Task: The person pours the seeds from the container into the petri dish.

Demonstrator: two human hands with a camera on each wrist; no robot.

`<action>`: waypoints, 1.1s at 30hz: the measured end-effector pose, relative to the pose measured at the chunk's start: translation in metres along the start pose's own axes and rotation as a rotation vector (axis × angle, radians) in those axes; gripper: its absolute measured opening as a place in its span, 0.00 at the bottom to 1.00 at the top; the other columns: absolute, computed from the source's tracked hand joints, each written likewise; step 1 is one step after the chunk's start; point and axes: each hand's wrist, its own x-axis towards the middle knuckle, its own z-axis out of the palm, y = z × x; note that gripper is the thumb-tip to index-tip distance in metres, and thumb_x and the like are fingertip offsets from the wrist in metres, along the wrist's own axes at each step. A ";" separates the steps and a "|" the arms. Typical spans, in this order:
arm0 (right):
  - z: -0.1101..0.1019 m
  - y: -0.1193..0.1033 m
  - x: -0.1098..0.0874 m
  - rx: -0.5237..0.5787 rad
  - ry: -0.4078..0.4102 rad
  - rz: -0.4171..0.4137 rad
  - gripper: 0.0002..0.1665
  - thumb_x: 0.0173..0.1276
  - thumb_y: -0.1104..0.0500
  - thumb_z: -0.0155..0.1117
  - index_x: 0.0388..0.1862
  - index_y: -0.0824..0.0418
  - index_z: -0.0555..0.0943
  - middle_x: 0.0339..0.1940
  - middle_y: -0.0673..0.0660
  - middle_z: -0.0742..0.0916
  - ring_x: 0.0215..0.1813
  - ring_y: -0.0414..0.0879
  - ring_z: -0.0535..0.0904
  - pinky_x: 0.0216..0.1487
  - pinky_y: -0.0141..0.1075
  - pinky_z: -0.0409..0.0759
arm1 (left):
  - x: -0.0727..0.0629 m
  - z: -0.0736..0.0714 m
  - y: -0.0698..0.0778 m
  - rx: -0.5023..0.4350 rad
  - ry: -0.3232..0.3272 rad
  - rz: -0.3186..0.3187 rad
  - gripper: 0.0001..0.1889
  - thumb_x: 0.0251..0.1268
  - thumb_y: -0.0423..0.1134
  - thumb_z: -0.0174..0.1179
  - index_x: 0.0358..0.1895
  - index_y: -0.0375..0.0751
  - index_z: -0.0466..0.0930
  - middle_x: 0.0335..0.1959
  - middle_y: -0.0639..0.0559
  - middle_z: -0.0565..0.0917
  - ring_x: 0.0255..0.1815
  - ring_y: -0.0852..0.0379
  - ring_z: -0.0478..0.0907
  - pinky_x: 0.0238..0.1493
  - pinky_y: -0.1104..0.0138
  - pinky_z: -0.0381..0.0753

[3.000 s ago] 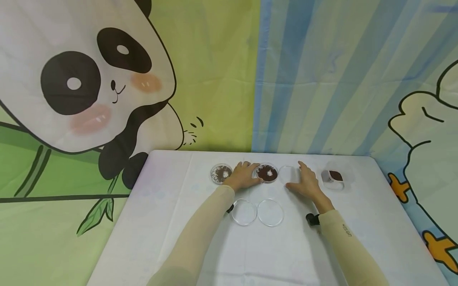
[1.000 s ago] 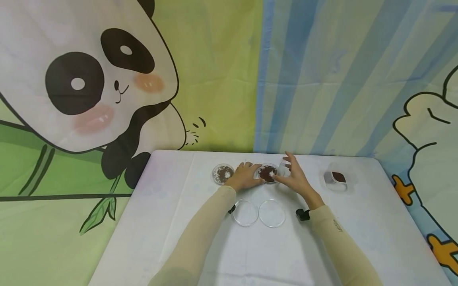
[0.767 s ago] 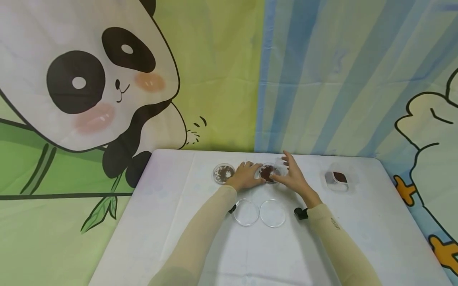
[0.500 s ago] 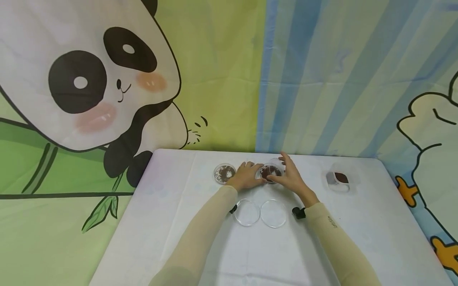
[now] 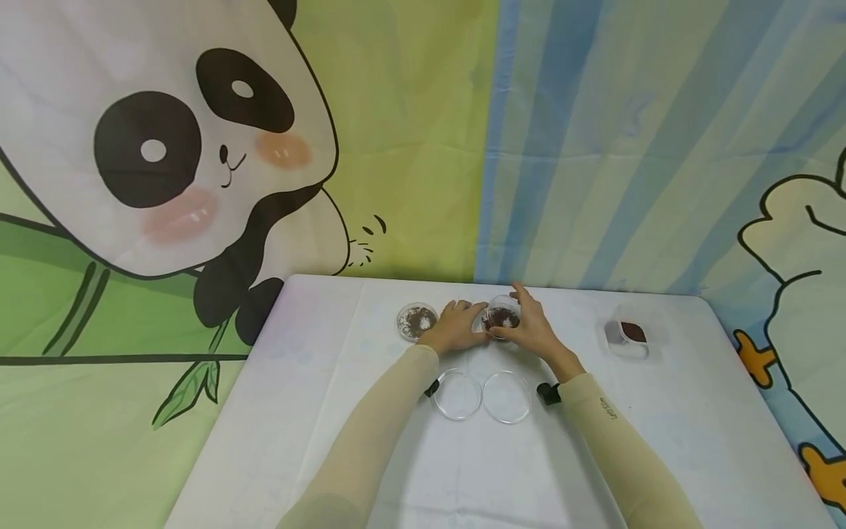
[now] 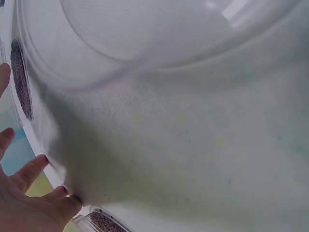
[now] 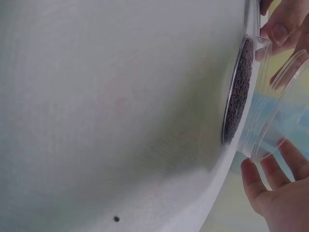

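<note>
A clear petri dish point(image 5: 496, 321) of dark brown granules stands at the far middle of the table. My left hand point(image 5: 453, 328) spreads its thumb and forefinger round the near-left side of this dish. Its other fingertips point(image 6: 41, 159) reach down at the tabletop. With thumb and fingers spread across it, my right hand point(image 5: 532, 330) holds a clear lid point(image 7: 270, 128) tilted over the dish; in the right wrist view its fingertips point(image 7: 282, 142) are at the lid's rim. A second petri dish point(image 5: 416, 322) with similar granules and white patches sits left of my left hand.
Two clear round lids or dishes point(image 5: 457, 395) lie side by side in front of the hands. A clear square cup point(image 5: 628, 338) with brown granules is at the right. A small dark crumb point(image 7: 116, 219) lies on the white table point(image 5: 562, 470).
My right hand has taken the clear round piece from the table right of the dish and moved it left over the dish. The left hand stays by the dish.
</note>
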 end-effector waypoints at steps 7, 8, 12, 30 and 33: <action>0.004 -0.001 0.005 -0.081 -0.014 -0.001 0.68 0.53 0.53 0.83 0.80 0.67 0.47 0.69 0.73 0.71 0.69 0.75 0.59 0.65 0.67 0.61 | -0.001 0.001 -0.002 -0.017 0.009 0.024 0.50 0.60 0.66 0.65 0.80 0.48 0.54 0.73 0.44 0.66 0.76 0.39 0.55 0.75 0.51 0.52; 0.005 -0.001 0.005 -0.099 -0.017 -0.001 0.68 0.53 0.53 0.83 0.80 0.68 0.47 0.69 0.73 0.71 0.69 0.75 0.60 0.65 0.68 0.61 | -0.001 0.001 -0.002 -0.018 0.006 0.024 0.51 0.59 0.66 0.66 0.80 0.46 0.54 0.73 0.43 0.65 0.76 0.38 0.55 0.76 0.51 0.51; 0.007 0.000 0.009 -0.178 -0.044 0.011 0.68 0.53 0.50 0.82 0.80 0.67 0.47 0.70 0.70 0.72 0.68 0.74 0.61 0.63 0.69 0.61 | 0.001 0.003 -0.004 0.023 -0.025 0.017 0.54 0.58 0.65 0.67 0.80 0.42 0.52 0.75 0.43 0.62 0.77 0.38 0.51 0.77 0.53 0.46; 0.012 -0.001 0.014 -0.303 -0.122 0.023 0.67 0.53 0.48 0.82 0.81 0.66 0.49 0.69 0.70 0.74 0.67 0.74 0.63 0.62 0.71 0.62 | 0.000 0.001 -0.002 0.127 -0.031 0.027 0.51 0.58 0.67 0.65 0.77 0.38 0.59 0.75 0.43 0.62 0.77 0.38 0.53 0.77 0.53 0.48; 0.013 -0.002 0.014 -0.317 -0.137 0.024 0.65 0.55 0.48 0.81 0.81 0.65 0.51 0.70 0.70 0.73 0.67 0.74 0.63 0.62 0.71 0.62 | -0.001 0.001 -0.001 0.159 -0.025 0.036 0.50 0.59 0.68 0.64 0.76 0.38 0.60 0.75 0.43 0.62 0.76 0.37 0.55 0.76 0.52 0.52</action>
